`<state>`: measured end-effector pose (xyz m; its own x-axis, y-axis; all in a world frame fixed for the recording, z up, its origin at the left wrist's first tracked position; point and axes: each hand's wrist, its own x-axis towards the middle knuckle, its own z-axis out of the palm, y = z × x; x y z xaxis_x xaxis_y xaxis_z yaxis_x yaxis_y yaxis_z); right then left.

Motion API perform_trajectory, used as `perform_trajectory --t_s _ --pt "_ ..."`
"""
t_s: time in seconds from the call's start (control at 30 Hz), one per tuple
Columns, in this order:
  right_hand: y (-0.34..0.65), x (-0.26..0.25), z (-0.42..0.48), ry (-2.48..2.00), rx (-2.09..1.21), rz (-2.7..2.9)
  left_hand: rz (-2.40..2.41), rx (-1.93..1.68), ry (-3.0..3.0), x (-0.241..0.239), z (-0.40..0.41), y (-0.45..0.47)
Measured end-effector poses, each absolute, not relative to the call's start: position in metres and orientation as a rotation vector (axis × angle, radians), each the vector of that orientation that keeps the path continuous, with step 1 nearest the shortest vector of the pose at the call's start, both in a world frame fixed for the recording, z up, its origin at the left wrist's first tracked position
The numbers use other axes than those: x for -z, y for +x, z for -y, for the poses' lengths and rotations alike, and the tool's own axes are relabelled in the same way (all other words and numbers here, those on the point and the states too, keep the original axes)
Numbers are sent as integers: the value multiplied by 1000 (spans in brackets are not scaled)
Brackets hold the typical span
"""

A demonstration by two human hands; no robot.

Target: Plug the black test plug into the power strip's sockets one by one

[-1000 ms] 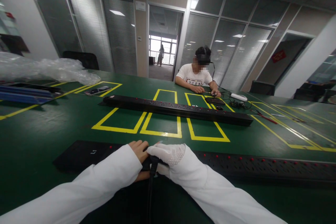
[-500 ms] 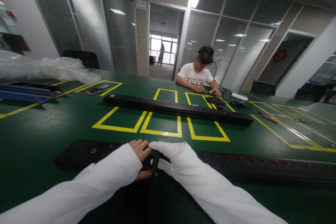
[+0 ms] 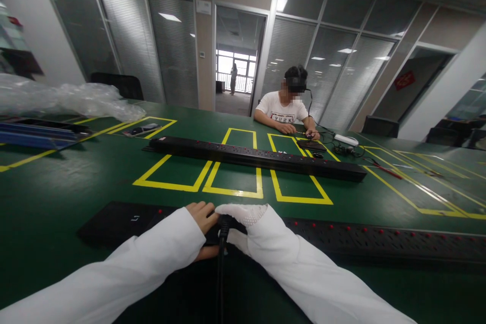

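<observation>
A long black power strip (image 3: 341, 243) with red dots lies across the near part of the green table (image 3: 56, 197). My bare left hand (image 3: 205, 217) rests on the strip, fingers curled over it beside a black plug. My right hand (image 3: 241, 217), in a white glove, is closed round that black plug (image 3: 224, 225) where it meets the strip. The plug's black cable (image 3: 219, 283) runs down toward me between my white sleeves.
A second long black power strip (image 3: 258, 158) lies across yellow floor-tape boxes further back. A seated person (image 3: 285, 106) in a white shirt works at the far edge amid cables and a white adapter (image 3: 345, 139). Crumpled clear plastic (image 3: 76, 101) and blue rails (image 3: 34, 137) sit at left.
My right hand has shifted very slightly upward on the plug; the view has nudged a little. Otherwise both hands stay in place on the strip.
</observation>
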<state>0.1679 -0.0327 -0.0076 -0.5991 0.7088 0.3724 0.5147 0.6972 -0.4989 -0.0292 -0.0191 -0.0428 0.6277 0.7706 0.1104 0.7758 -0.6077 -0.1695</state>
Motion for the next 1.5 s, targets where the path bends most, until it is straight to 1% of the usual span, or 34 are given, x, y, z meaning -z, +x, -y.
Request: perform_trajectory --t_s 0.1,0.27,0.37,0.6,0.9,0.97,1.07,1.23,1.3,1.4,1.47,1.5 --pt "169 5 33 -906 -421 2370 1291 49 -2645 42 19 -28" --pt "173 -8 39 -788 -212 2477 1250 9 -2625 40 18 -29" --pt "174 -5 38 -766 -202 2437 1249 -7 -2643 40 18 -29" --pt "170 17 19 -906 -693 1916 1324 3 -2683 43 17 -28" --pt "188 -1 14 -1080 -1177 1617 1367 -51 -2697 35 19 -25" --pt "198 2 13 -1125 -1191 1627 1383 -56 -2693 34 20 -24" --pt "207 9 14 -1207 -1067 1726 1402 -49 -2692 34 21 -23" --pt "200 17 16 -1142 -1012 1878 1388 -19 -2715 34 19 -23" --pt "199 16 16 -1115 -915 1971 1369 13 -2742 33 19 -24" --pt "202 10 22 -993 -472 2255 1316 114 -2790 30 21 -26" --pt "205 6 29 -923 -173 2363 1284 167 -2810 26 23 -25" --pt "207 6 34 -915 -73 2382 1281 181 -2814 25 25 -24"
